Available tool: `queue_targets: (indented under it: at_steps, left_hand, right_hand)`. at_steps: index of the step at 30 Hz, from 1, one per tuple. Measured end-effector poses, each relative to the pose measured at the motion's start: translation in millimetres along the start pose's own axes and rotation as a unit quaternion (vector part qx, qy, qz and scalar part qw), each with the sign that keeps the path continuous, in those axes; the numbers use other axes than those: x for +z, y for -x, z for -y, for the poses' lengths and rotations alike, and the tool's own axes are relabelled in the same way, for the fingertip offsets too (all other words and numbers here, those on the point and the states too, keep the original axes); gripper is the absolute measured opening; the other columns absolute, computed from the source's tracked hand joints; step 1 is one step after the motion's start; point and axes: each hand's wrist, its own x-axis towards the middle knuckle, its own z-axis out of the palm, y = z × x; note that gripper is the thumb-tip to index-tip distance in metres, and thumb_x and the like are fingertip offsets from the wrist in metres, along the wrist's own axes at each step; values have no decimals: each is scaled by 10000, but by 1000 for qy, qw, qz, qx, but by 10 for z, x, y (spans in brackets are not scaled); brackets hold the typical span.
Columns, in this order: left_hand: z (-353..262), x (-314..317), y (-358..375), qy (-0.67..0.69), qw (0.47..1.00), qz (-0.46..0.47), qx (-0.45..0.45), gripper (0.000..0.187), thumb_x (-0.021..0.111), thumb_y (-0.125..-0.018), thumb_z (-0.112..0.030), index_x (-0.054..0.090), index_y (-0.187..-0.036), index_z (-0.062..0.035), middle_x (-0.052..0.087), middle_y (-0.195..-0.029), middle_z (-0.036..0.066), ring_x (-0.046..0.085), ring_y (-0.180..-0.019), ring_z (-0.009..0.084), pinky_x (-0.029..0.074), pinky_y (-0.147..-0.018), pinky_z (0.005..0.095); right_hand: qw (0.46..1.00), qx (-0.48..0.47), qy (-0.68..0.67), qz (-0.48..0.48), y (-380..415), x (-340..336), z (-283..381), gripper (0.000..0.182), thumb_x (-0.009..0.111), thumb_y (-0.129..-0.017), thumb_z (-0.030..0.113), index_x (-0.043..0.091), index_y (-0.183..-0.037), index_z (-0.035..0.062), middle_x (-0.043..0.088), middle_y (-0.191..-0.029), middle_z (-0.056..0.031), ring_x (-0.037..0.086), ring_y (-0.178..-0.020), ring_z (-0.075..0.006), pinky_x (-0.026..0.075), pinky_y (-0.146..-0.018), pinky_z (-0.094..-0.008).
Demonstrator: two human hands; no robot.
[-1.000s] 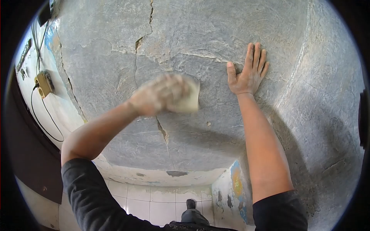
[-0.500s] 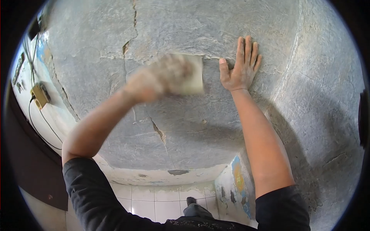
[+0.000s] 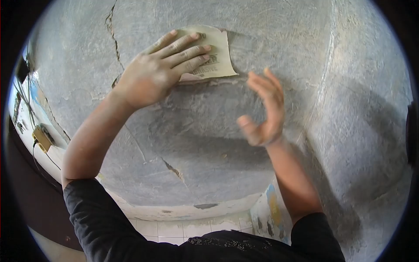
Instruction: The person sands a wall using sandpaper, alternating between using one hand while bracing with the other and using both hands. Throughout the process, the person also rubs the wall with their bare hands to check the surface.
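Note:
A pale yellow-green sheet of sandpaper (image 3: 222, 52), with printing on its back, lies against a grey plastered wall (image 3: 196, 118). My left hand (image 3: 159, 72) presses it to the wall, fingers laid flat across its left part and hiding that side. The sheet's lower right corner lifts a little. My right hand (image 3: 268, 109), slightly blurred by motion, is to the right of and below the sheet. Its thumb and fingers are apart and loosely bent, with nothing between them.
Cracks (image 3: 115, 39) run down the wall, and another gap (image 3: 172, 168) shows lower. A yellow power socket box (image 3: 42, 137) with black cables hangs at the left. An adjoining wall (image 3: 366, 113) stands at the right. White floor tiles (image 3: 170, 229) show below.
My left hand and the sandpaper have moved up the wall and the hand's blur is gone. My right hand, formerly flat on the wall, has come away and lower, its fingers bending.

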Motion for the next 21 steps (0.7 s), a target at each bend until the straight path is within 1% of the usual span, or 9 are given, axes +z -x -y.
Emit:
queue_targets:
  at_steps: [2,4,7,8,11,15,17,19,21]
  left_hand:
    - [-13,86,-51,-8,1000,-7,4,451,608,-850,-293,569,-1283,-172,580,-1315,15,476,-1295,200,336,-1140,423]
    - [-351,287,14,152,983,-6,98,401,623,-837,-295,625,-1209,-145,645,-1209,45,566,-1201,214,448,-1061,404]
    - [-566,413,151,209,971,3,115,373,665,-791,-257,672,-1130,-101,657,-1188,73,542,-1232,243,405,-1092,448]
    - [-549,439,143,214,970,5,117,373,665,-791,-257,672,-1130,-101,657,-1188,73,542,-1232,243,405,-1092,448]
    - [-522,443,58,209,965,-81,134,332,660,-812,-248,682,-1097,-78,695,-1073,96,646,-1078,227,504,-996,410]
    - [-519,293,51,148,985,-45,71,642,707,-754,-310,536,-1314,-48,561,-1331,121,466,-1303,298,341,-1120,487]
    - [-497,167,169,156,987,29,-31,850,761,-702,-337,404,-1421,-58,422,-1466,103,339,-1390,297,248,-1156,505]
    - [-427,109,352,130,988,75,-46,886,741,-723,-373,349,-1455,-64,330,-1525,88,252,-1430,290,165,-1177,509]
    - [-384,94,520,88,987,110,-81,844,695,-762,-391,345,-1458,-68,314,-1534,80,224,-1440,291,118,-1185,510]
  right_hand:
    - [997,-49,45,34,-26,49,84,669,584,-825,581,564,-1258,71,542,-1320,-103,375,-1333,-296,253,-1105,-467]
    - [983,-40,115,137,-81,64,190,713,757,-692,490,566,-1270,118,463,-1404,-62,354,-1342,-245,274,-1082,-475]
    - [951,24,110,287,-11,-24,340,759,802,-617,461,570,-1275,163,391,-1463,-22,327,-1351,-218,276,-1064,-504]
    - [944,52,89,313,13,-44,390,678,766,-677,480,592,-1254,170,405,-1464,-1,318,-1351,-209,226,-1077,-516]
    - [970,-2,148,195,200,102,230,548,724,-754,433,624,-1216,155,386,-1491,31,304,-1365,-219,170,-1100,-500]
    - [970,-40,222,90,148,-49,-163,362,607,-866,264,637,-1214,169,457,-1456,41,286,-1403,-274,79,-1148,-502]
    - [941,124,315,26,212,-111,-229,359,549,-911,317,616,-1252,225,491,-1424,70,233,-1433,-304,-16,-1155,-547]
    - [959,123,256,29,374,151,28,353,507,-943,332,607,-1270,242,476,-1431,103,167,-1452,-336,-70,-1142,-572]
    - [967,-96,143,189,620,398,279,348,482,-965,334,602,-1276,235,465,-1440,98,154,-1447,-372,-98,-1134,-585]
